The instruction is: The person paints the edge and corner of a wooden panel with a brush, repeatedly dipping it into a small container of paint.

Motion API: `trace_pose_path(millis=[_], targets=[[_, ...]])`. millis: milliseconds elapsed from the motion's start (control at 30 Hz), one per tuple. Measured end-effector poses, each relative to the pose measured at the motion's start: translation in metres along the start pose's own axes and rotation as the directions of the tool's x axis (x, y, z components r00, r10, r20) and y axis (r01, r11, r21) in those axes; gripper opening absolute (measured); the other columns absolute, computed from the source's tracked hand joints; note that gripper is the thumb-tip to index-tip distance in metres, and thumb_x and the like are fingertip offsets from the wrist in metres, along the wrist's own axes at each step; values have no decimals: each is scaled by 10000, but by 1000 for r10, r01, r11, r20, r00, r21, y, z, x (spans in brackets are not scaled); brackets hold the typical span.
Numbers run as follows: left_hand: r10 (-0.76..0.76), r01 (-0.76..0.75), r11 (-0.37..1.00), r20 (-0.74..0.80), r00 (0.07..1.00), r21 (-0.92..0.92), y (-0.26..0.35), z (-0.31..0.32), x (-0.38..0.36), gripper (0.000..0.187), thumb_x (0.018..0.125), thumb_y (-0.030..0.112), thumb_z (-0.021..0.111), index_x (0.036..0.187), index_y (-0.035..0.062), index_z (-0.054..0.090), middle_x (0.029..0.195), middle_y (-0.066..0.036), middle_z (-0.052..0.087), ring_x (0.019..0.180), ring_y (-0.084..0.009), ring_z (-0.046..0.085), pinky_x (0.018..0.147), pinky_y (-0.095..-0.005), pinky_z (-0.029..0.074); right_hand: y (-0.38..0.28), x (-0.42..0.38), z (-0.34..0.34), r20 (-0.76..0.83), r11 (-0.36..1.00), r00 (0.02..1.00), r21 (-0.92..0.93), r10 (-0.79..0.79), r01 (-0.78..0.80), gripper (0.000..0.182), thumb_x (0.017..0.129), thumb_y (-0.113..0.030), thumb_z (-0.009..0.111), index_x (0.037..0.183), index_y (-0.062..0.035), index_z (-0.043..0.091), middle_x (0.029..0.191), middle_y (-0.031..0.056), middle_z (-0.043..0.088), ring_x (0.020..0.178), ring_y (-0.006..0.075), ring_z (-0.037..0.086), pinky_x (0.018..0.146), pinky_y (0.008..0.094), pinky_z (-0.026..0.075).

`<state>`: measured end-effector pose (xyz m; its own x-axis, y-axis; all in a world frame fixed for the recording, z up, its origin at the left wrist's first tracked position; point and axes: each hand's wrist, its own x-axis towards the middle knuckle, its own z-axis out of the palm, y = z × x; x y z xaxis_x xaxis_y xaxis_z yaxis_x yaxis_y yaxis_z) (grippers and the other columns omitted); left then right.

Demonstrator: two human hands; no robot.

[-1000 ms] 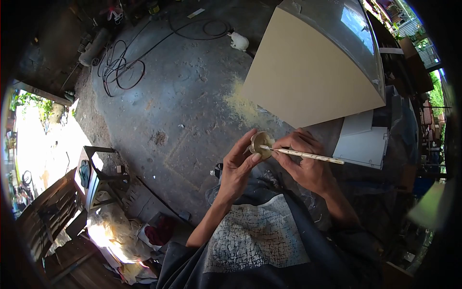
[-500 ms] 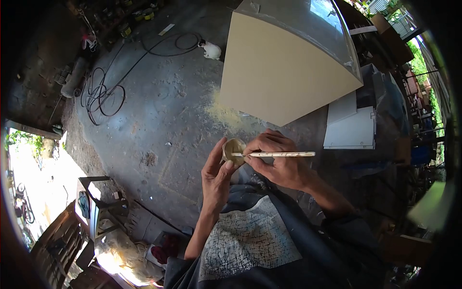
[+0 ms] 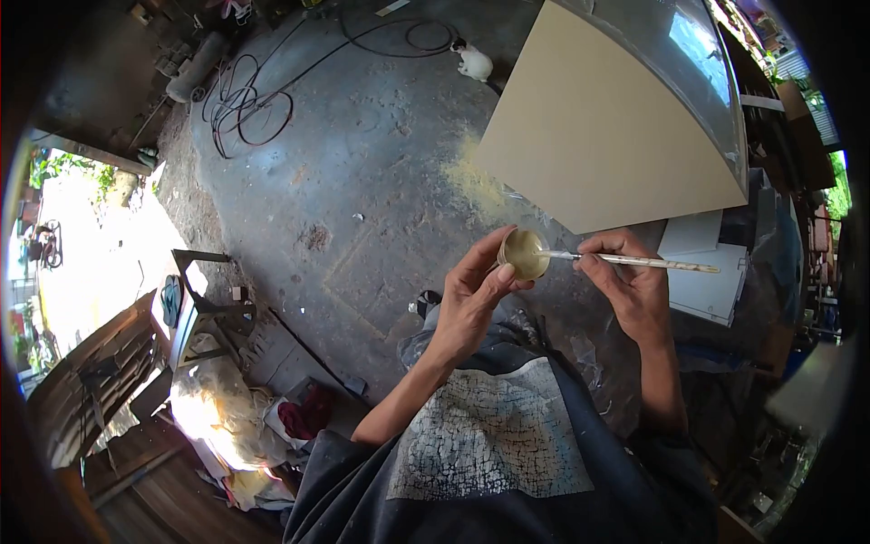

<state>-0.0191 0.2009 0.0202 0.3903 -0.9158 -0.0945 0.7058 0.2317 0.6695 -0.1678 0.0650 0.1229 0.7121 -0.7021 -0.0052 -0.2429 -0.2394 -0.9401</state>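
Note:
My left hand is wrapped round a small cup, tilted so that its inside faces me. Pale, cream-coloured residue coats the cup's inner wall. A long, thin paintbrush with a paint-spotted light handle is pinched in the fingers of my right hand. The brush tip reaches to the cup's right rim, while its handle points out to the right. Both hands are in front of my dark shirt with its cracked light print.
A large beige panel stands ahead on the right, with white boards beside it. Coiled hose and a white animal are on the grey floor. A bench with a sandal stands left.
The brush has been drawn back from inside the cup to its rim. My right hand has moved away from the cup, and the camera view has shifted down and left.

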Motion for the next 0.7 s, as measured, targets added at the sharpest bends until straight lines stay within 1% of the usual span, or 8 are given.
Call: trace_pose_path(millis=[133,233,467,533,567,633,700], targets=[[-9,9,1000,-1,1000,13,-2,1,-2,594,964,315,680,1438,18,481,1346,-114,591,1145,-216,640,950,-363,560,2,-4,-4,-1,997,999,51,54,-54,90,962,-59,660,1009,18,660,934,63,675,873,117,670,761,245,528],[-11,11,1000,-11,1000,17,-3,1,-3,587,965,312,680,1434,18,487,1341,-115,597,1146,-214,639,953,-368,558,4,-6,-6,10,998,999,45,40,-40,97,966,-63,657,1015,21,658,943,70,671,871,133,680,763,249,530],[-11,11,1000,-10,1000,6,-5,-4,-3,581,972,301,670,1436,9,479,1338,-127,597,1151,-219,638,946,-375,563,1,-9,-12,13,999,999,32,32,-32,98,966,-61,657,1023,19,660,951,69,664,882,131,673,781,244,525],[1,-1,1000,-32,999,-8,-3,-1,-3,583,968,312,679,1428,6,493,1315,-122,604,1109,-206,648,932,-367,562,0,-9,-13,10,999,1000,45,15,-15,94,969,-60,653,1025,15,662,953,64,664,887,125,668,783,243,523],[7,-8,1000,-39,999,-16,-3,1,-2,584,966,318,683,1424,5,499,1304,-120,608,1088,-200,653,926,-363,562,0,-10,-13,11,997,1000,79,22,-23,88,964,-54,656,1023,11,665,951,63,664,888,124,667,786,248,522],[-8,7,1000,-29,1000,-25,-4,2,-2,575,971,311,678,1422,3,500,1304,-122,610,1098,-206,653,924,-362,563,0,-11,-9,11,989,999,145,38,-39,79,954,-41,660,1019,2,672,946,62,664,890,123,664,791,258,522],[-18,17,999,-24,1000,-27,-4,2,-3,577,975,316,667,1424,-1,491,1293,-132,617,1096,-224,662,930,-360,569,1,-10,-12,100,999,994,-10,-49,50,82,935,-25,670,1015,-7,679,956,65,667,903,127,664,800,271,522]])
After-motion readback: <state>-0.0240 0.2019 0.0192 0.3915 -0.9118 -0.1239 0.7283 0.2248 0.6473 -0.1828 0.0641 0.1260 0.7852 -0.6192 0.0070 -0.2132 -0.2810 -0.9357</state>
